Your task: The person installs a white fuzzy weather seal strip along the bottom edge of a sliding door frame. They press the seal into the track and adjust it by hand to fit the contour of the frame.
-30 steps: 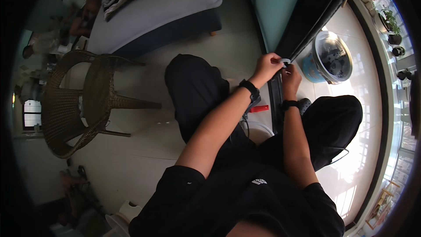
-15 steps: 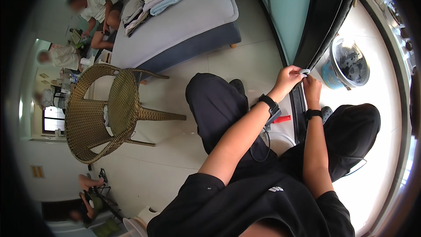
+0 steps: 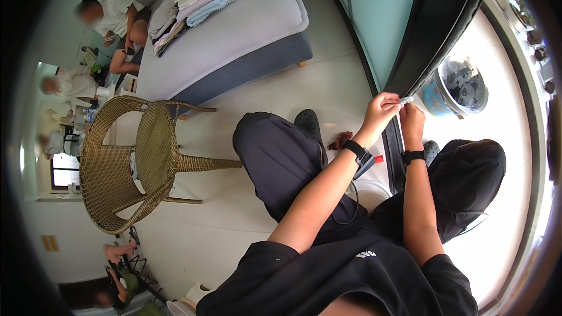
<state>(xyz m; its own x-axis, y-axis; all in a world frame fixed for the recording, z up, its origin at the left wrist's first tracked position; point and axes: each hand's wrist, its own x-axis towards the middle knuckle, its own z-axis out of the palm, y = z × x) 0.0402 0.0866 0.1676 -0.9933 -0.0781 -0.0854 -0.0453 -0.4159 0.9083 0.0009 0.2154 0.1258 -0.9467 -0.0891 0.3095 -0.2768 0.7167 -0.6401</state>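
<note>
My left hand [image 3: 381, 114] is closed in a pinch on a small whitish thing [image 3: 405, 100], too small to name. Beside it, my right hand [image 3: 413, 124] has its fingers curled up against the same piece; what they grip is hidden. Both hands are held close together in front of the black-framed door panel [image 3: 404, 52], near its lower part. Each wrist wears a black band, and a dark box sits on the left one.
Right of the door stands a blue bucket [image 3: 438, 95] with grey and white pieces inside. A white round tub [image 3: 374, 190] sits between my knees, near a red item [image 3: 379, 159]. A wicker chair [image 3: 111, 167] and a sofa [image 3: 252, 14] with folded clothes are leftward. Other people sit far left.
The view has shifted slightly. My hands stay together at the door, and the whitish thing now lies flatter between them. A brown item near my left shoe has come into view.
</note>
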